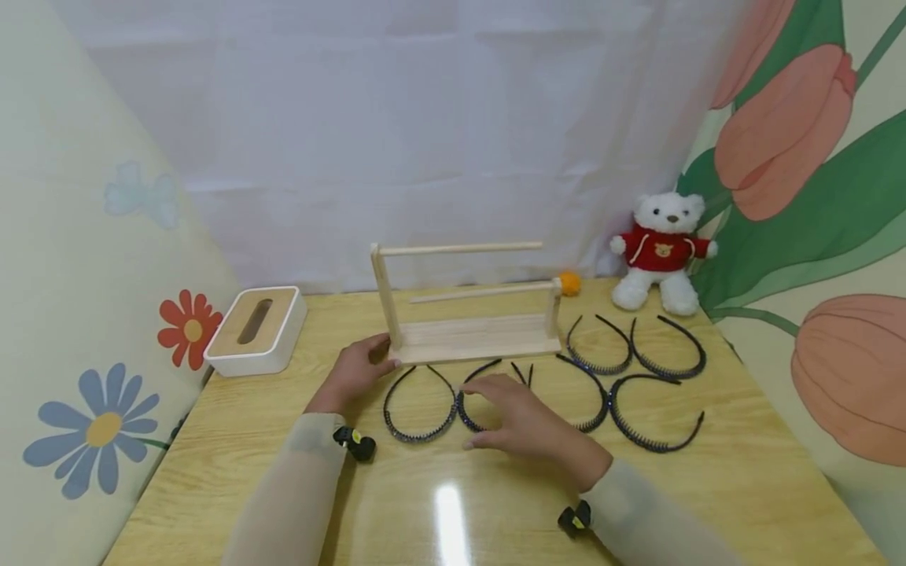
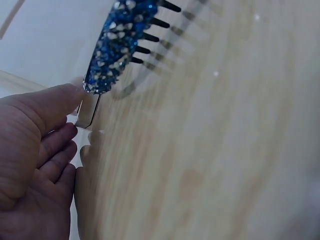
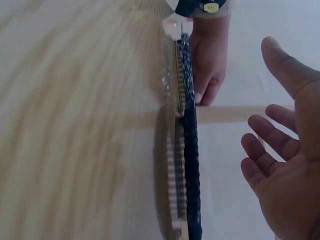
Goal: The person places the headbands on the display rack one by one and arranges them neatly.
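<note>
A pale wooden rack (image 1: 474, 336) stands at the back of the table, with one rod (image 1: 460, 248) on its tall left post and a lower one (image 1: 488, 292) on its short right post. My left hand (image 1: 357, 369) holds the left end of the rack's base, thumb at the front corner. Over the row of dark toothed headbands, my right hand (image 1: 520, 417) hovers with fingers spread and nothing in it, partly covering the middle ones. The leftmost headband (image 1: 421, 437) lies just in front of the rack; blue and silver stones on a headband (image 2: 120, 45) show in the left wrist view.
More headbands (image 1: 654, 446) lie to the right, two of them further back beside the rack. A white tissue box (image 1: 258, 330) with a wooden top stands at the back left. At the back right sit a white teddy bear (image 1: 661, 251) and an orange fuzzy ball (image 1: 570, 284).
</note>
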Available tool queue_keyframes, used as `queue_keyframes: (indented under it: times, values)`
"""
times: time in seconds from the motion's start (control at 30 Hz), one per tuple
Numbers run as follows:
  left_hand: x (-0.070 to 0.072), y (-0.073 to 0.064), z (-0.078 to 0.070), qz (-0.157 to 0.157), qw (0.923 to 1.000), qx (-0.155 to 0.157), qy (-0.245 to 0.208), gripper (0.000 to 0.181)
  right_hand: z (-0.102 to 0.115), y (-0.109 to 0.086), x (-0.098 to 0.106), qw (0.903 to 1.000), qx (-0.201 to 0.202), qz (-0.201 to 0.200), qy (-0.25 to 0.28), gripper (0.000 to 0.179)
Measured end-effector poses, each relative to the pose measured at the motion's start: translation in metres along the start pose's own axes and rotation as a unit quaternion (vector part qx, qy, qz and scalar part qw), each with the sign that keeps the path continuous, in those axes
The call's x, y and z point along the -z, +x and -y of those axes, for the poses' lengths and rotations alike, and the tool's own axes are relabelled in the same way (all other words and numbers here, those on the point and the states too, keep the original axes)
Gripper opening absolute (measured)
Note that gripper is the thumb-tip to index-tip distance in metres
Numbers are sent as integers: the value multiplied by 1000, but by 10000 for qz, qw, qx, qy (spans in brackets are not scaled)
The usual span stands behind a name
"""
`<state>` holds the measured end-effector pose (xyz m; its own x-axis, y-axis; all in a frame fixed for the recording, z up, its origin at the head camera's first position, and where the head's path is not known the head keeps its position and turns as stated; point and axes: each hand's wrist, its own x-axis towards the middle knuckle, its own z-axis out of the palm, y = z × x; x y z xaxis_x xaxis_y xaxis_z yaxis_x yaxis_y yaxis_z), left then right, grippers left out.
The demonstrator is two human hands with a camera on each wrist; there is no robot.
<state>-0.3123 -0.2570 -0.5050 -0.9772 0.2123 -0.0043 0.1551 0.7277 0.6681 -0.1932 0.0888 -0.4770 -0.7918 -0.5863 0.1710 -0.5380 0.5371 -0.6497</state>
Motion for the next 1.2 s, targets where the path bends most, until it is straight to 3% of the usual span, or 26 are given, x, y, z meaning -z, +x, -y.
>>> queue_keyframes:
  times: [0.33,0.47,0.7,1.03,1.1,1.2]
  values:
    - [-3,-2,0,-124,9998,-64,105,60,19,24,-27,9982,-74,513,-296,81]
    - [-3,-3,0,-141,9998,-72,111,60,20,35,-35,9955,157,513,-781,78]
    - [-1,0,-1,-131,9998,-140,84,58,17,49,-39,9786,802,527,-1822,59]
    - [0,0,-4,-57,9999,-32,106,58,14,56,-46,9544,1311,620,-2610,18]
    - [0,-1,-4,-69,9999,-42,110,58,13,56,-48,9520,1375,646,-2658,14]
    - [-2,-2,-2,-75,9999,-83,127,58,12,56,-50,9566,1362,677,-2485,13]
